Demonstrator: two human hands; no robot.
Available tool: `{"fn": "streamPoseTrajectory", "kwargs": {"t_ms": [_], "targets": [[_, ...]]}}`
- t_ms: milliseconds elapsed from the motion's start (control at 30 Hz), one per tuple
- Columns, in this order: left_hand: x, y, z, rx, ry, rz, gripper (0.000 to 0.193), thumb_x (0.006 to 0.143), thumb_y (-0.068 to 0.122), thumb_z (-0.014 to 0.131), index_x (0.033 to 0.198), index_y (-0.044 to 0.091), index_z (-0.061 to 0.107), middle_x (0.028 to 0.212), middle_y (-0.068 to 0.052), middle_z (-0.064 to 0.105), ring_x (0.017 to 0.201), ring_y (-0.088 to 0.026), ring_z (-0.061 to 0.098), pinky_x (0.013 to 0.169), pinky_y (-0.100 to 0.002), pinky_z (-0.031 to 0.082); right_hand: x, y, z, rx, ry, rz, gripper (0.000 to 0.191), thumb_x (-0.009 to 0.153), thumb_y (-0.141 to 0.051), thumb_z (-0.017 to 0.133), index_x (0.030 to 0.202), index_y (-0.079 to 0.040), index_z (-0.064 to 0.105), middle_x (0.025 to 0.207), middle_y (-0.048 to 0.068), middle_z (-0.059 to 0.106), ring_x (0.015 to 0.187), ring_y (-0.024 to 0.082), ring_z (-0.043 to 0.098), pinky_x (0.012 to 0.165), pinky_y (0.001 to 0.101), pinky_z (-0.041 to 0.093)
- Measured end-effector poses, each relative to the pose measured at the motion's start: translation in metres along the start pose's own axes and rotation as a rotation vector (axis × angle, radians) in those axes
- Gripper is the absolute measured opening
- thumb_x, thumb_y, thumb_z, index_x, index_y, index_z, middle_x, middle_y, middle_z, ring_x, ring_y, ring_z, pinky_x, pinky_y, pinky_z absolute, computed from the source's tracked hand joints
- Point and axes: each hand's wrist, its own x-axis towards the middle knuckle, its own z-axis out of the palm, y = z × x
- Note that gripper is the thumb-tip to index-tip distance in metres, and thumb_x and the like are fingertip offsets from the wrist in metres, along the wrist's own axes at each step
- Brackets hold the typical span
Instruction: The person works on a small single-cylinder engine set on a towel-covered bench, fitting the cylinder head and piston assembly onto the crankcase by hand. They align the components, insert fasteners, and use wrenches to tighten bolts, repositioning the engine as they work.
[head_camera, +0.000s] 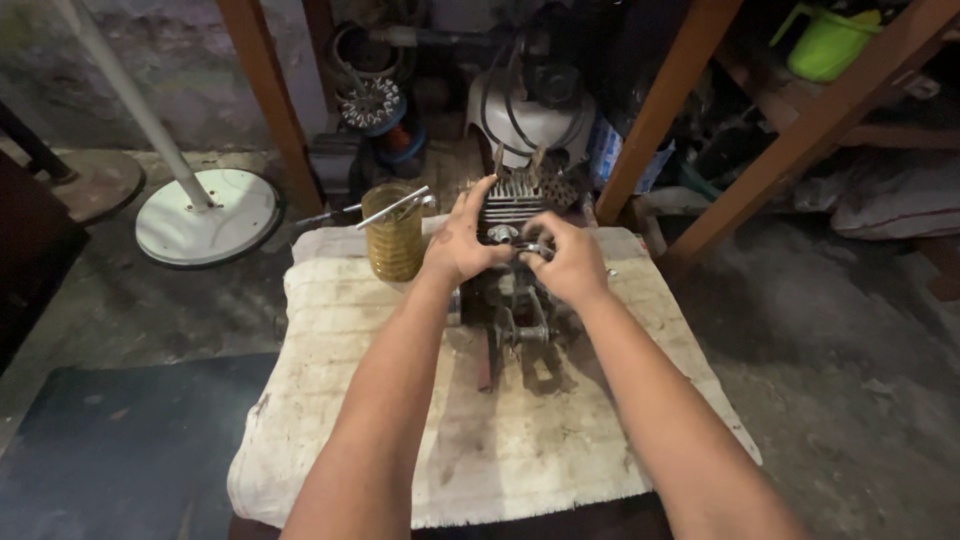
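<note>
On the stained off-white cloth sat a small, greasy grey metal engine with cooling fins, dead centre. Left hand was clamped on the finned block at 10 o'clock; right hand fingers pinched a small metal ring-like part. Looked like mid-fitting; next move probably needs steady alignment. Amber ribbed jar stood at 9 o'clock.

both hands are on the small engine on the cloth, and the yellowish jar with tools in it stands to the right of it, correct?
Not quite. The head view shows the jar standing to the left of the engine, beside the left hand. The rest holds: the left hand and right hand are both on the engine, which sits on the cloth, and tools stick out of the jar.
</note>
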Motion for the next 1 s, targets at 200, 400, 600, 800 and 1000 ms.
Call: {"fn": "streamPoseTrajectory", "kwargs": {"t_ms": [200,400,600,800,1000], "targets": [[-0.002,-0.001,0.0,-0.016,0.026,0.038,0.113,0.06,0.028,0.087,0.157,0.032,0.029,0.154,-0.012,0.046,0.138,-0.034,0.052,0.11,-0.043,0.047,-0.004,-0.006,-0.014,0.057,-0.099,-0.072,0.053,0.073,-0.006,0.084,0.124,-0.019,0.076,0.086,0.009,0.066,0.075,0.024,0.062,0.074,0.0336,0.051],[0.0,-0.005,0.005,0.069,0.034,-0.003,0.117,0.06,0.029,0.09,0.157,0.037,0.027,0.16,-0.018,0.034,0.14,-0.039,0.045,0.111,-0.045,0.042,0.018,-0.016,-0.031,0.04,-0.112,-0.001,0.026,0.071,-0.006,0.082,0.097,-0.011,0.082,0.086,0.008,0.071,0.075,0.023,0.069,0.07,0.0342,0.054],[-0.002,-0.001,0.005,0.064,0.031,-0.007,0.116,0.061,0.032,0.089,0.158,0.039,0.026,0.161,-0.02,0.032,0.138,-0.04,0.047,0.11,-0.045,0.044,0.019,-0.036,-0.014,-0.055,0.043,-0.052,0.018,0.078,-0.013,0.081,0.096,-0.01,0.081,0.093,0.01,0.075,0.079,0.026,0.071,0.071,0.0356,0.055],[-0.004,0.002,0.003,-0.005,0.039,0.033,0.113,0.059,0.034,0.086,0.157,0.035,0.03,0.153,-0.013,0.047,0.134,-0.037,0.056,0.108,-0.043,0.048,0.004,-0.03,-0.012,0.075,0.06,-0.05,0.021,0.083,-0.01,0.074,0.104,-0.01,0.078,0.095,0.01,0.075,0.075,0.025,0.073,0.069,0.0338,0.057],[-0.001,-0.001,0.005,0.052,0.043,0.063,0.12,0.059,0.037,0.089,0.158,0.033,0.022,0.157,-0.015,0.04,0.138,-0.038,0.049,0.108,-0.046,0.046,-0.001,-0.026,0.012,0.047,0.208,0.044,0.017,0.081,-0.008,0.072,0.097,-0.008,0.077,0.092,0.011,0.075,0.08,0.026,0.074,0.07,0.0335,0.057]]}}
